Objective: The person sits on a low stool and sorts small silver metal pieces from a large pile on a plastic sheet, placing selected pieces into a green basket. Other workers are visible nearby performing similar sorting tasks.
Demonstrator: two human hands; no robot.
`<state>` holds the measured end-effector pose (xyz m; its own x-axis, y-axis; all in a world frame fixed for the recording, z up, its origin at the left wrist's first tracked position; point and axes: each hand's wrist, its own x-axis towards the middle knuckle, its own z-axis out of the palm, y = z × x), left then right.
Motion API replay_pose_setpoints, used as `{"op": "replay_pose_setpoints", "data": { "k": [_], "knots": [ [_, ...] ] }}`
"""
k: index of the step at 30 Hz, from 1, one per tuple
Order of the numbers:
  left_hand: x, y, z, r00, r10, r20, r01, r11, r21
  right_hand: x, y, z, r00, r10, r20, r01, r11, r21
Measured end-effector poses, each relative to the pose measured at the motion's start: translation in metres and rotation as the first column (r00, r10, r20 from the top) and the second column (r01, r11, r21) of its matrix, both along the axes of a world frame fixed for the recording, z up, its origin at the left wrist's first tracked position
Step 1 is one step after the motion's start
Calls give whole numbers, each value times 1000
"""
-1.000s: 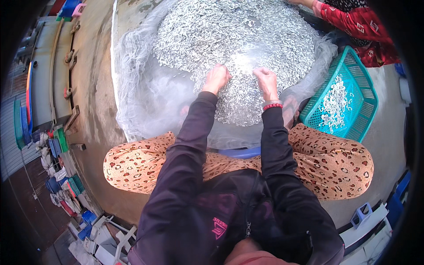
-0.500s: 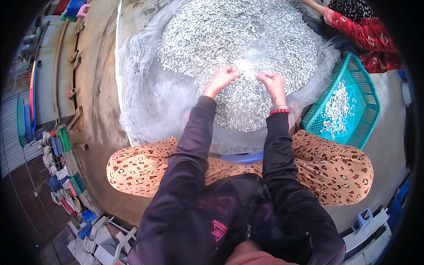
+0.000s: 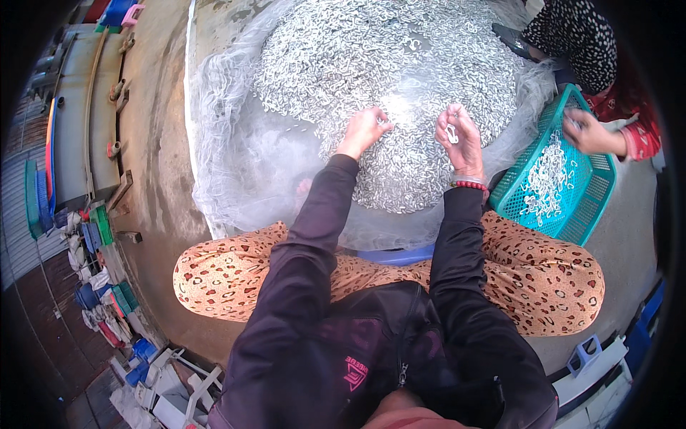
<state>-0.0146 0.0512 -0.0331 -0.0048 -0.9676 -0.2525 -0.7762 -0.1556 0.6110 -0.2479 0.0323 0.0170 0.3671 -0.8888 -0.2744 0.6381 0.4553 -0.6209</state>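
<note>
well, the left hand (image 3: 366,130) is at half past twelve from the middle of the view, over a wide pile (image 3: 321,64) of small silvery-white curled pieces. its thumb and fingers are drawn in close together; whether anything is pinched there, or whether it touches the pile, i cannot tell. at two o'clock the right hand (image 3: 466,143) is turned partly palm up with its fingers bent in, holding a curled white piece (image 3: 452,134) that hangs by the fingers above the pile. a red bead bracelet (image 3: 468,185) circles that wrist.

the pile fills the space from eleven to one o'clock and lies on a fine pale net (image 3: 221,143), bunched up along its ten o'clock side. between two and three o'clock is a teal basket (image 3: 599,182), tilted, with a loose heap (image 3: 547,175) of similar curled pieces inside. another person's hand (image 3: 584,134) is over the basket's upper end, fingers bent, its wrist in a red sleeve (image 3: 641,141); i cannot tell what it holds. a dark shoe (image 3: 511,41) is at one thirty, beside the net.

patterned trousers (image 3: 225,272) cover the wearer's bent knees at eight and four o'clock. between them, towards five, shows a bluish rim (image 3: 396,255).
</note>
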Motion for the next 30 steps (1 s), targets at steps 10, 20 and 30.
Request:
{"op": "replay_pose_setpoints", "data": {
  "k": [10, 20, 30],
  "knots": [
    [-4, -5, 20, 948, 211, -237, -190, 976, 111, 38, 2, -72, -54, -12, -998, -380, 925, 10],
    [15, 14, 36, 770, 435, -466, -306, 894, 328, 44, 21, -71, -11, -49, -999, -334, 942, -42],
    [23, 18, 54, 763, 428, -484, -320, 901, 291, 40, 6, -50, 889, 153, -432, -116, 987, 112]
  ]
}}
